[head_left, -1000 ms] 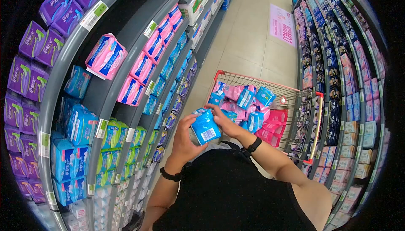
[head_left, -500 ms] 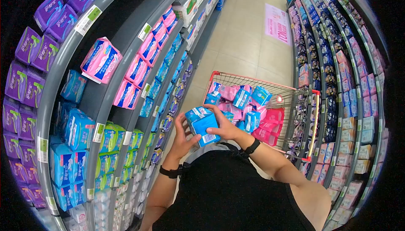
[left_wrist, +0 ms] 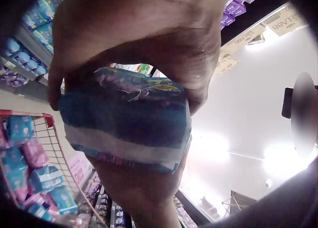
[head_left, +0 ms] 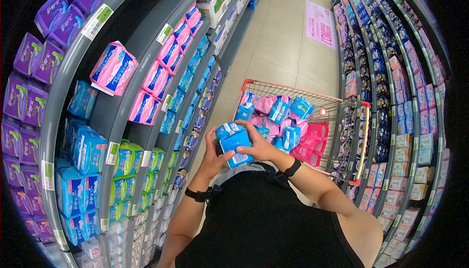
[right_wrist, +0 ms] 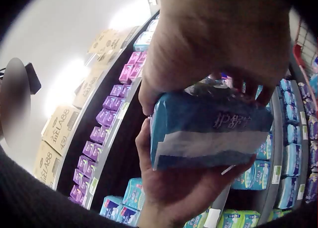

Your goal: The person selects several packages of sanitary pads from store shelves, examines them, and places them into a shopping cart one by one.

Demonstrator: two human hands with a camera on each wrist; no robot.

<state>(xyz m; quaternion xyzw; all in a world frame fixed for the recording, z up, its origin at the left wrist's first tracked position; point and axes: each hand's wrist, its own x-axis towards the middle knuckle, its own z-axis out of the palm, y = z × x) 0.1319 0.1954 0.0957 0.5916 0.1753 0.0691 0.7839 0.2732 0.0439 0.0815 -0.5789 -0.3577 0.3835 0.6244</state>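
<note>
A blue plastic-wrapped pack [head_left: 234,144] is held in front of a person's black top [head_left: 273,214]. The left hand [head_left: 211,158] grips one side and the right hand [head_left: 260,146] the other, thumbs against it. Ahead and to the right stands a wire shopping cart [head_left: 298,90] with pink and blue packs [head_left: 279,112] piled inside. Stocked grey shelves [head_left: 51,121] rise at left.

- Grey shelving [head_left: 63,79], left side: purple packs [head_left: 53,16] stacked in rows; one pink pack [head_left: 115,68] at a shelf edge; blue packs [head_left: 78,189] and green packs [head_left: 129,158] lower down.
- Red-rimmed wire cart [head_left: 247,81]: loose heap of pink and blue packs [head_left: 279,111], bright pink bag [head_left: 311,143] beside.
- Pale tiled floor [head_left: 273,48]: cart standing; pink printed panel [head_left: 320,23] flat, farther up aisle.
</note>
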